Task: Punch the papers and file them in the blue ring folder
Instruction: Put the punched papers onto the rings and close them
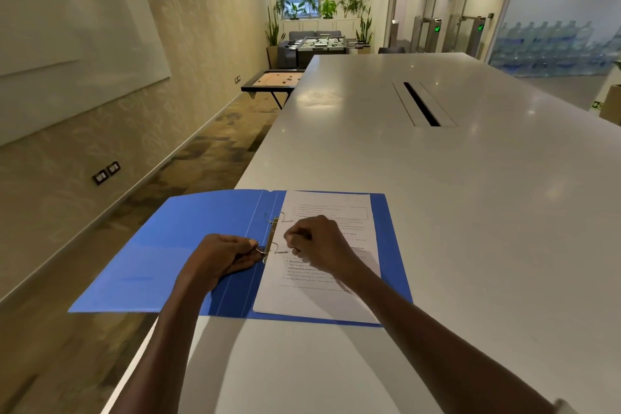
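The blue ring folder (pixel 174 245) lies open flat at the near left corner of the white table (pixel 453 195), its left cover hanging past the table's edge. White printed papers (pixel 331 208) rest on its right half, threaded at the metal ring mechanism (pixel 273 232) along the spine. My left hand (pixel 223 257) pinches the left half of the lower ring between thumb and fingers. My right hand (pixel 317 242), fingers curled, holds the right half of that ring over the papers' left margin. Both rings stand apart.
A dark cable slot (pixel 421 103) is set into the table further back. Beyond the table's left edge is carpeted floor and a wall with sockets (pixel 106 173). A small games table (pixel 273 81) and a table football set (pixel 317 44) stand far off.
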`<action>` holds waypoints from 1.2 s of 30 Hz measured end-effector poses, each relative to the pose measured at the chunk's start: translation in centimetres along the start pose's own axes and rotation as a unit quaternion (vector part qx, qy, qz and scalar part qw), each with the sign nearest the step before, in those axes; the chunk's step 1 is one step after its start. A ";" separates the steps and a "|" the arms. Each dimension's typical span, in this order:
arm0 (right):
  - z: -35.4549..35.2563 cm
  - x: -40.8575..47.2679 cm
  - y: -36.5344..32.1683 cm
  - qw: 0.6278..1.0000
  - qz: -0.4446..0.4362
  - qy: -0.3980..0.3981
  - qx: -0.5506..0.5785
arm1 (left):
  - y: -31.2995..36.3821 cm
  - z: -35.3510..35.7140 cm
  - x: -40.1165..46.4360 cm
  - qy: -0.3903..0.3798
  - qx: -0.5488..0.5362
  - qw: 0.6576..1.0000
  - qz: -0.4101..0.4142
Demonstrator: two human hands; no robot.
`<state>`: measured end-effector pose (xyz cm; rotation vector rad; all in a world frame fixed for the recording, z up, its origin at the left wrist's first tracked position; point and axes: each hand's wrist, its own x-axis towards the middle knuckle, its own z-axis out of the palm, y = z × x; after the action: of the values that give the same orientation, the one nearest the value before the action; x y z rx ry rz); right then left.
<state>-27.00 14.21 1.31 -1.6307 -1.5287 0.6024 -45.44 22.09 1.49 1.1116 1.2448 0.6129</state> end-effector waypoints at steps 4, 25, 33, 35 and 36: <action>1.9 0.9 0.5 0.991 0.095 -0.039 0.091 | -0.5 -0.1 0.1 -0.005 -0.005 1.000 0.016; 4.0 3.6 2.2 0.983 0.178 -0.022 0.044 | -0.8 1.2 0.4 0.045 0.040 0.997 0.054; 4.1 3.5 2.2 0.985 0.170 -0.020 0.025 | -1.4 1.5 0.6 0.063 0.024 0.995 0.074; 4.1 3.5 2.1 0.985 0.167 -0.021 0.019 | -1.4 1.5 0.6 0.062 0.021 0.995 0.075; 4.0 3.5 2.1 0.986 0.167 -0.021 0.017 | -1.4 1.5 0.6 0.061 0.020 0.995 0.076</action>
<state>-28.44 18.63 -2.00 -1.8747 -1.2733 0.8410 -44.14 21.57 -0.13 1.2261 1.2891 0.7834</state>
